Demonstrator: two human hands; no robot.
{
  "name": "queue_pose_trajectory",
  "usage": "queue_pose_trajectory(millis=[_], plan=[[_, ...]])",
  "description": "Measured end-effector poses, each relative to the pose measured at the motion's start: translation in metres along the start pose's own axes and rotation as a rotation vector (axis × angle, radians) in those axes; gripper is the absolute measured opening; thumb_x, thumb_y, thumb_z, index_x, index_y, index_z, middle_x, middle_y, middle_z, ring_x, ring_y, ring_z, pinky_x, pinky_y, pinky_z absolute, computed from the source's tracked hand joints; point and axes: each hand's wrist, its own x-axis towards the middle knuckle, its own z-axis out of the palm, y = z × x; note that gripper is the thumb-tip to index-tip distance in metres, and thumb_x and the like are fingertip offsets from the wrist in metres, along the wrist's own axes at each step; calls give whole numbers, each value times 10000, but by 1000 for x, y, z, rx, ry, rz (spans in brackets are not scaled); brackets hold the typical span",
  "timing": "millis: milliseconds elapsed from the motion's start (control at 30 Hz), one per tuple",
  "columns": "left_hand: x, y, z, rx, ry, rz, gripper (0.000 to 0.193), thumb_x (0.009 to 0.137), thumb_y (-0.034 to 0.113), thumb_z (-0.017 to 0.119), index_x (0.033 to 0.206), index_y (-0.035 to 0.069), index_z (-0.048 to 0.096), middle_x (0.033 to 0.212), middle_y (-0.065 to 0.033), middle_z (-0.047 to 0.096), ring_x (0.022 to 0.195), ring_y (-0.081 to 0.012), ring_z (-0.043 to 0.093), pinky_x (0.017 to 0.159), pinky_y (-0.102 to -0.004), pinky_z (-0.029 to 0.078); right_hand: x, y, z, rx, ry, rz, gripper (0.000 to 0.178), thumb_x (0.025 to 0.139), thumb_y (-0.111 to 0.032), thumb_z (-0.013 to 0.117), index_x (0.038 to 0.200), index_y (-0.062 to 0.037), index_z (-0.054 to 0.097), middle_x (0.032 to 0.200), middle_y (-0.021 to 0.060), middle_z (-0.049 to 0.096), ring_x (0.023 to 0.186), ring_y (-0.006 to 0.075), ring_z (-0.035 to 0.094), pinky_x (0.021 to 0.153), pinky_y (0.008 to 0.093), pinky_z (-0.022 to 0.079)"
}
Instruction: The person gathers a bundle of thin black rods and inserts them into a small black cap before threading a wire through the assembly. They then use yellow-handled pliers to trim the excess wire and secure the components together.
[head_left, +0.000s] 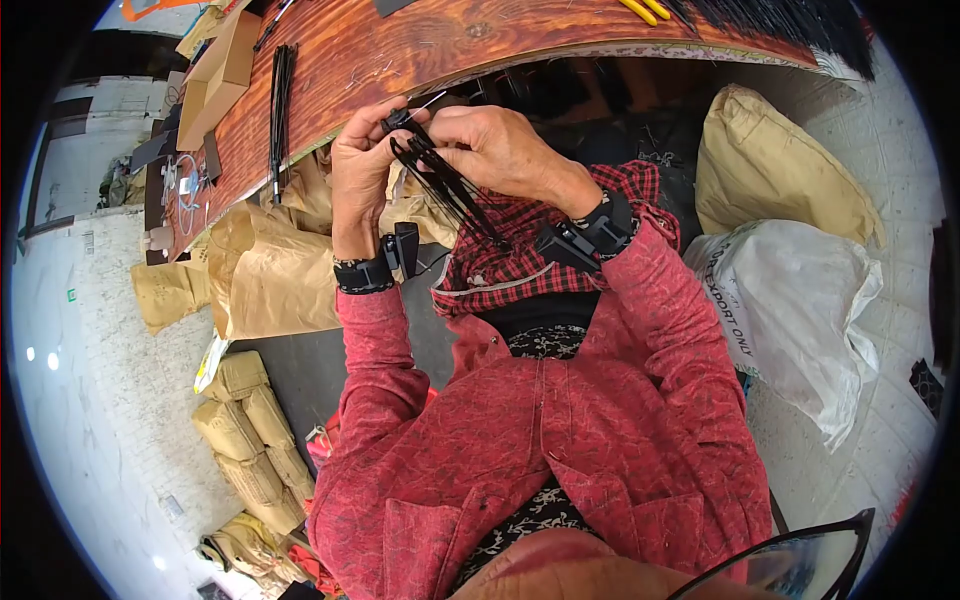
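A bundle of thin black cables (455, 190) hangs from my hands at the table's near edge, its lower ends over a red-and-black checked cloth (520, 285) on my lap. My left hand (365, 155) is closed round the top of the bundle, thumb and fingers pinching a black part there. From the other side, my right hand (510, 150) closes its fingertips against the bundle, just below its looped top. A thin, bright tip (435, 99) sticks up between the two hands. My right fingers partly hide what they pinch.
On the wooden table (400, 55) lie another black cable bundle (282, 110), yellow-handled pliers (645, 10) and a large heap of black cables (775, 30). An open cardboard box (215, 85) stands at left. Brown paper bags (280, 270) and a white sack (790, 310) flank me.
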Motion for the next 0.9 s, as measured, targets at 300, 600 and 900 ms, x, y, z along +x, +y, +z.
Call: queue_pose_trajectory(millis=[300, 600, 900], plan=[[4, -2, 0, -34, -23, -11, 409, 812, -15, 719, 1204, -40, 603, 1060, -179, 705, 922, -185, 685, 861, -291, 538, -4, 5, 3, 202, 26, 39, 168, 899, -117, 625, 836, 12, 536, 709, 82, 455, 641, 181, 470, 596, 334, 418], [0, 10, 8, 107, -5, -6, 369, 817, 3, 728, 1168, -31, 622, 1022, -144, 715, 885, -157, 683, 817, -270, 544, -4, 3, 3, 163, 14, 17, 156, 914, -124, 620, 861, 10, 559, 690, 84, 468, 631, 136, 457, 585, 321, 415], [-3, 10, 10, 167, 29, 28, 314, 858, 4, 676, 1163, -35, 608, 1035, -156, 702, 858, -142, 669, 795, -247, 538, -3, 21, 7, 509, -105, 255, 219, 905, -212, 688, 859, -6, 633, 670, 31, 593, 579, 98, 555, 541, 276, 458]])
